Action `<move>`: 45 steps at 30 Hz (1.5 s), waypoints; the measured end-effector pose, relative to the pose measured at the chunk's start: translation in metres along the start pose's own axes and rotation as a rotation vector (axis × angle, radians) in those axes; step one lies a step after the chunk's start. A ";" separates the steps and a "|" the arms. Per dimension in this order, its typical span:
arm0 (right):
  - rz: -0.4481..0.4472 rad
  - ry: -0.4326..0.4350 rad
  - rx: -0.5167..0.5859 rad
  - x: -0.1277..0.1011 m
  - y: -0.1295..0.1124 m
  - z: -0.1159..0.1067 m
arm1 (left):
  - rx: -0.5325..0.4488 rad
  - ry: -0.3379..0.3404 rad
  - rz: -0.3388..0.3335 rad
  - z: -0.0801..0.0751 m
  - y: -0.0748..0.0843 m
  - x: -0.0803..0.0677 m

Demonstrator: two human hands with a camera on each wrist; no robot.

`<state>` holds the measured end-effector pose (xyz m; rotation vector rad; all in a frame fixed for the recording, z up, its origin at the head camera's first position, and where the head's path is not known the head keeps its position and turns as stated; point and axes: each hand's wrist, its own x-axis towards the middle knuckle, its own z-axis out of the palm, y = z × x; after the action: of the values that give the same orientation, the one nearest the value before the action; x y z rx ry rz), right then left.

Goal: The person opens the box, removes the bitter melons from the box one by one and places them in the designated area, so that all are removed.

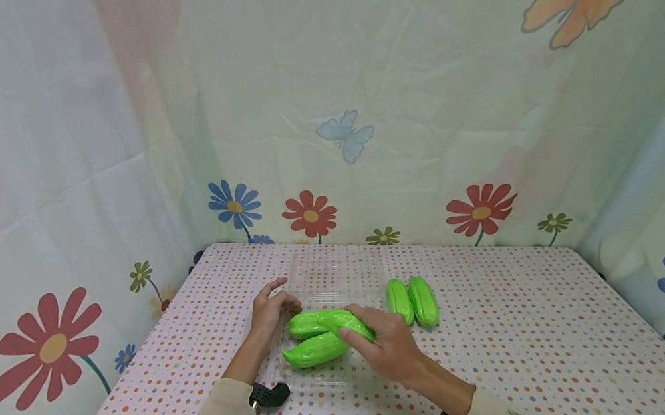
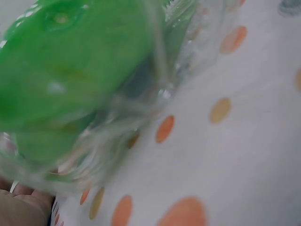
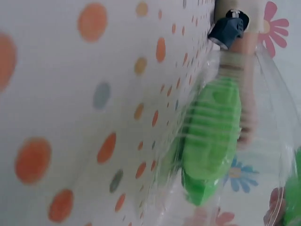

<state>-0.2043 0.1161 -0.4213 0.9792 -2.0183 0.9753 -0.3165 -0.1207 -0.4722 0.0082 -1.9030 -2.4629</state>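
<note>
While the right hand (image 1: pixel 388 346) curls its fingers over one green gourd (image 1: pixel 350 324), two more lie under it in a clear plastic tray (image 1: pixel 318 374).

That held gourd rests across the upper gourd (image 1: pixel 306 324) and above the lower gourd (image 1: pixel 315 351), all inside the tray near the middle of the dotted tablecloth (image 1: pixel 532 348). The left hand (image 1: pixel 270 309) rests at the tray's left edge with fingers loosely bent; whether it pinches the rim cannot be told. Just right of the tray, a pair of gourds (image 1: pixel 412 301) lies side by side on the cloth, close to the right hand's knuckles. Flowered curtains (image 1: pixel 66 193) close in the table at the back and both sides; bare cloth stretches to the right and toward the near edge.
</note>
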 end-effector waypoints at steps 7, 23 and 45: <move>0.110 0.035 -0.036 0.003 0.018 -0.009 | -0.001 0.007 -0.005 0.000 0.000 0.000; 0.453 0.191 -0.104 0.017 0.039 -0.030 | 0.004 0.018 -0.002 0.000 -0.001 0.001; 0.910 0.276 -0.126 0.014 0.085 -0.066 | -0.047 -0.013 -0.017 -0.001 0.000 0.002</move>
<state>-0.2664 0.2040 -0.4055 -0.2056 -2.2441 1.3107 -0.3180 -0.1221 -0.4730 0.0079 -1.8577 -2.5237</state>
